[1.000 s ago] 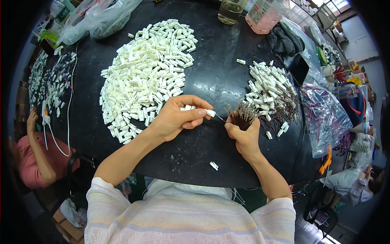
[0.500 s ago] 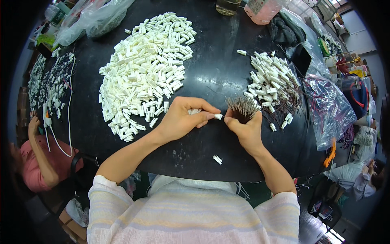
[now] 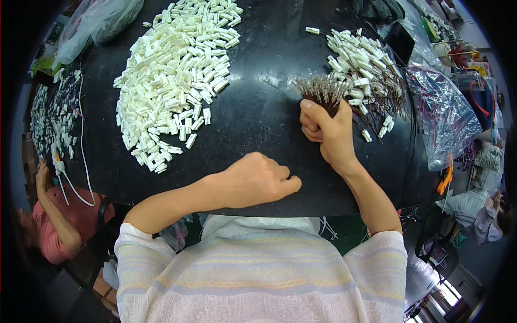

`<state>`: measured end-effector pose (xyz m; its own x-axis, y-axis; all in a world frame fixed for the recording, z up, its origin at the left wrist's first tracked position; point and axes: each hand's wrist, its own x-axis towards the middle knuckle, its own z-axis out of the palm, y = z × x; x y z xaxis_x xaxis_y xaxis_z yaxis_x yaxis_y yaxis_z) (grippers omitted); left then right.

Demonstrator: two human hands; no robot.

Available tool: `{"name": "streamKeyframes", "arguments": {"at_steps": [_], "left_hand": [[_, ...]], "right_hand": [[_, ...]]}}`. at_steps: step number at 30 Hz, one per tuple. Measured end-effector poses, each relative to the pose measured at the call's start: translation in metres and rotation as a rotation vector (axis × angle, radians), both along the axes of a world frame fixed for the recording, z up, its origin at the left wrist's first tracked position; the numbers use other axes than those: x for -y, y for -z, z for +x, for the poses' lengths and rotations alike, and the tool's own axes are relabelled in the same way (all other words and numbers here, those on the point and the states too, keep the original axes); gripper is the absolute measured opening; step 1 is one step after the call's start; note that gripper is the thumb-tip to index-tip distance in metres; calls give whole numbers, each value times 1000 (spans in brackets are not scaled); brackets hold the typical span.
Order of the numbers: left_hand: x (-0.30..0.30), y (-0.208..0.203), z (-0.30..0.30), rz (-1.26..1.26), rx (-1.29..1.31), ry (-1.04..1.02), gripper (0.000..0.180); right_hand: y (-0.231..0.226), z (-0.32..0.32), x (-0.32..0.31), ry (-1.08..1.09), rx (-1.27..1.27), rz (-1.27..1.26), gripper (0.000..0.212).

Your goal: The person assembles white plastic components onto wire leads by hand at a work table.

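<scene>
Nearest, the left hand point(image 3: 253, 180) rests curled at the near rim of the round black table point(image 3: 258, 116), its grip closed down to a loose fist with thumb and forefinger pinched at the tip; whether anything small sits in that pinch I cannot tell. A little farther, at about two o'clock from it, the right hand point(image 3: 328, 134) has its grip wrapped tight round a bundle of thin brown wires point(image 3: 322, 92), their bare metal ends fanning out stiff and bristly beyond the thumb. The likely trouble is that this fan splays or a strand slides loose if the grip slackens, and tangles with the finished pieces just beyond. Those lie at one o'clock: a small heap of white connectors with wires point(image 3: 366, 62), blocky hard plastic trailing dark leads. Well apart, at eleven o'clock, sits the big pile of white plastic housings point(image 3: 172, 75), small, matt and rectangular, easily scattered on the smooth, glossy tabletop by a careless sweep of the forearm.
</scene>
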<state>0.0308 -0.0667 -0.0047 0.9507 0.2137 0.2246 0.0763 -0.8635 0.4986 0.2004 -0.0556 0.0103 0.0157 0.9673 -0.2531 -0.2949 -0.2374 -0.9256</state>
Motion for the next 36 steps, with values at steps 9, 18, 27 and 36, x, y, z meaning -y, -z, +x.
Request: {"name": "streamKeyframes", "arguments": {"at_steps": [9,18,27,36], "left_hand": [[-37,-19,-12,-1644,405,-461,20],[-51,-9,-18,-1920,633,-431,19],[-49,-15,-18,-1717,531,-539,15],[-46,-11,-18,-1739,658,-651,16]], "right_hand": [[0,1,8,-1,15,-26,13],[-6,-4,12,-34,166,52,5],[4,-4,15,17,293,58,14],[2,-4,15,-72,212,103,10]]}}
